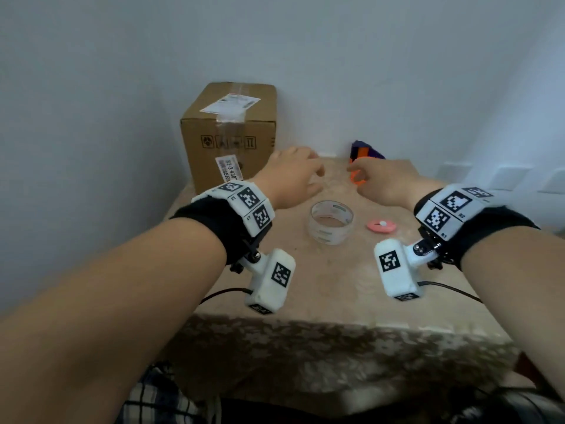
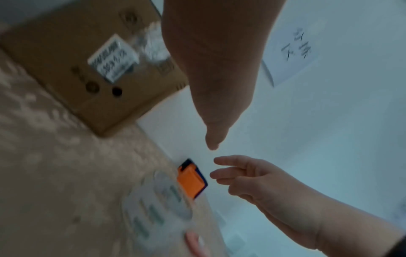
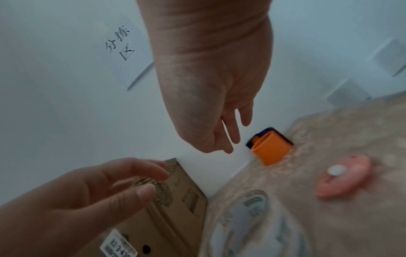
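Head view: left hand [image 1: 293, 175] and right hand [image 1: 382, 182] hover mid-frame, fingers loose and empty; the orange-and-blue block [image 1: 363, 154] stands at the wall just above the right fingertips, with a tape roll [image 1: 331, 221] below.

Left wrist view: the block [image 2: 191, 179] sits lower centre, left of the right hand's relaxed fingers.

Right wrist view: the block [image 3: 271, 147] lies right of centre, near the fingertips but untouched; the left hand is spread at lower left before a cardboard box [image 3: 175, 200].
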`<state>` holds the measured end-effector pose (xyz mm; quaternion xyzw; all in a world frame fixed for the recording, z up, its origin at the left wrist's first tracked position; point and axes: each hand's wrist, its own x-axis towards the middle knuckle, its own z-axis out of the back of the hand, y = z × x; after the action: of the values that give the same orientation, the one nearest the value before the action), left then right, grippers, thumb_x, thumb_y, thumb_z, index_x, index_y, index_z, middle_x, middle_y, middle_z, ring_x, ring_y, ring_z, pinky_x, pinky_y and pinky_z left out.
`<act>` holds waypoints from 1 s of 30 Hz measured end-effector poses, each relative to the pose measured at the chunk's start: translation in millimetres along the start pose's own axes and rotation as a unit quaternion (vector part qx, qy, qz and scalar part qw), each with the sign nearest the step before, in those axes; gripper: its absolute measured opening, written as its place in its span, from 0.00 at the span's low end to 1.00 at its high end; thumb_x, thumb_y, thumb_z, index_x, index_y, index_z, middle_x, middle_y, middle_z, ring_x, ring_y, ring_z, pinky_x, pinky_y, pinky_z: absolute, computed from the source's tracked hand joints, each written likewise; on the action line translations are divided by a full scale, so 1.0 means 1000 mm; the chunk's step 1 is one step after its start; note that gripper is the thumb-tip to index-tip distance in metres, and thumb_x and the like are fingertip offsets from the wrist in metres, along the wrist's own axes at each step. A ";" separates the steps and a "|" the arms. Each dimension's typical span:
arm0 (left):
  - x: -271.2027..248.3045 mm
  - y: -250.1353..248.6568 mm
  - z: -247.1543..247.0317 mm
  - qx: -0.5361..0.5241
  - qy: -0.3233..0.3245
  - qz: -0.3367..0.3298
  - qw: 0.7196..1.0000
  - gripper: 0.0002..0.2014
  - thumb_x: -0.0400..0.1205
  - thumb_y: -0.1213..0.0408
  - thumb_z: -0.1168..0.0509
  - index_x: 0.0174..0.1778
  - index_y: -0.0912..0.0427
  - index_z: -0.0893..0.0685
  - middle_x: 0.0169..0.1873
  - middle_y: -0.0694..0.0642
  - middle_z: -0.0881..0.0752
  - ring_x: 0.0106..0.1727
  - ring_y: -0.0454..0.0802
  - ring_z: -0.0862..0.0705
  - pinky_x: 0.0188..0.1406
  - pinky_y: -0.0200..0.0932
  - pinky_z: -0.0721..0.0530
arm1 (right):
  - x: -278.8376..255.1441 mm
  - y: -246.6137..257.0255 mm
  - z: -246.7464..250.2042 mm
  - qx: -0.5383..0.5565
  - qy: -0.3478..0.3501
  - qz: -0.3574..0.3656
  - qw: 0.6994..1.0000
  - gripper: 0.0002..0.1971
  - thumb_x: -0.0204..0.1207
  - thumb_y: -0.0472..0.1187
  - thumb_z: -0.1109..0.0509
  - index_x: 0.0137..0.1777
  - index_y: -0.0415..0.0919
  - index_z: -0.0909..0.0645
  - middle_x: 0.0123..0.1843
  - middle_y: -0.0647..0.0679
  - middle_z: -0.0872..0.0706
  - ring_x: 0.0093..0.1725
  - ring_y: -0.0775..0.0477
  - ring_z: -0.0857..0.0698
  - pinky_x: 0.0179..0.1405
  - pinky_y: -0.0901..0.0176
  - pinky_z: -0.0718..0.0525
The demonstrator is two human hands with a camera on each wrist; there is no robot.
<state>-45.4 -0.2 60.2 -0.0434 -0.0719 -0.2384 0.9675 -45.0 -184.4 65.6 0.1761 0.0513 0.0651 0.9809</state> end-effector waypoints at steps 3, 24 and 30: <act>0.008 -0.022 -0.026 -0.046 0.089 -0.015 0.995 0.19 0.84 0.48 0.43 0.64 0.54 0.21 0.65 0.56 0.19 0.67 0.56 0.24 0.65 0.52 0.29 | -0.009 -0.025 -0.019 0.051 0.021 -0.022 0.998 0.26 0.78 0.30 0.39 0.77 0.40 0.33 0.72 0.40 0.22 0.71 0.41 0.24 0.62 0.61 0.29; -0.013 0.016 -0.068 -0.287 -0.011 0.086 0.954 0.09 0.82 0.66 0.36 0.55 0.64 0.16 0.48 0.52 0.16 0.48 0.48 0.19 0.50 0.41 0.23 | 0.006 -0.004 -0.076 0.229 -0.009 0.001 0.973 0.35 0.74 0.34 0.31 0.81 0.42 0.40 0.78 0.43 0.30 0.76 0.45 0.29 0.66 0.58 0.29; -0.014 0.019 -0.071 -0.345 -0.013 0.069 0.936 0.09 0.83 0.67 0.37 0.55 0.64 0.17 0.46 0.51 0.18 0.48 0.46 0.20 0.42 0.35 0.23 | 0.016 0.000 -0.078 0.320 0.018 0.005 0.947 0.41 0.71 0.41 0.25 0.82 0.41 0.42 0.79 0.44 0.32 0.76 0.46 0.30 0.69 0.58 0.29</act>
<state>-40.7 14.7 -13.4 -0.3821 0.0053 -0.1807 0.9063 -38.7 -155.6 -8.9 0.4798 0.0859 0.0529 0.8716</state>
